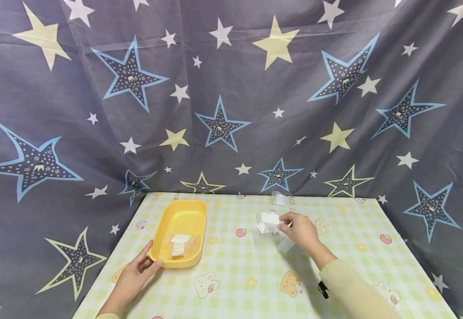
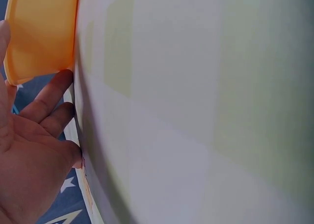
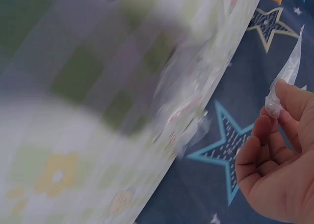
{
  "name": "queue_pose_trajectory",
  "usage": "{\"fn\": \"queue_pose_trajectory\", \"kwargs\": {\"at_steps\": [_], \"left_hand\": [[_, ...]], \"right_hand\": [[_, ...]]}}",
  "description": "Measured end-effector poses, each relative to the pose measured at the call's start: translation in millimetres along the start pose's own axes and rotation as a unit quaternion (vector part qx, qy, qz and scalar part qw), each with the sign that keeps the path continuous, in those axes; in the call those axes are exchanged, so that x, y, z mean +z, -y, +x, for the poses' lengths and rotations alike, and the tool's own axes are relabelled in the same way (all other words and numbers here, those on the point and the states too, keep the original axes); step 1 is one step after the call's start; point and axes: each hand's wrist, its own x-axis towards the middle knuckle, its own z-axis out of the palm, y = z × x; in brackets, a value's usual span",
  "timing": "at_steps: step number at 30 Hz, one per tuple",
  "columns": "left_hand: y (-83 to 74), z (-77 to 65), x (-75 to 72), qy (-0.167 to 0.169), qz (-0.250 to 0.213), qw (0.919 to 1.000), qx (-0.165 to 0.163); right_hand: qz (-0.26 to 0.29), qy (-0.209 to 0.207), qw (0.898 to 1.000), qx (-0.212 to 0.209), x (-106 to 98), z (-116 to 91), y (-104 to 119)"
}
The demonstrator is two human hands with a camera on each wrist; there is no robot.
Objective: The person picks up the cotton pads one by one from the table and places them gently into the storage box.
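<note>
My left hand (image 1: 133,279) holds the near left corner of a yellow tray (image 1: 205,221), thumb at the front rim and fingers along the left side. The left wrist view shows that hand's fingers (image 2: 56,89) against the outside of the tray (image 2: 44,37). Inside the tray lies a clear plastic bag with white pieces (image 1: 179,243). Between thumb and fingertips, my right hand (image 1: 301,230) pinches a small clear plastic bag with a white piece (image 1: 270,219) above the table. Seen nearly edge-on, the pinched bag (image 3: 289,69) sticks up from the right hand (image 3: 279,160).
Two more small clear bags lie on the table: one at the back edge (image 1: 281,198), another (image 1: 286,243) beneath my right hand. The tablecloth (image 1: 231,266) is green-checked with cartoon animals. A dark star-patterned curtain (image 1: 231,79) hangs behind the table and at its sides.
</note>
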Motion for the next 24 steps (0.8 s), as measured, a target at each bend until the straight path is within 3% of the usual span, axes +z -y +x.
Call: {"fn": "queue_pose_trajectory", "kwargs": {"at_steps": [16,24], "left_hand": [[-2.2,-1.0,-1.1,0.001,0.000,1.0000,-0.005],[-2.2,0.2,-0.3,-0.002,0.006,1.0000,-0.001]], "right_hand": [[0.041,0.024,0.997,-0.062,45,9,75],[0.087,0.065,0.992,-0.067,56,13,104]]}}
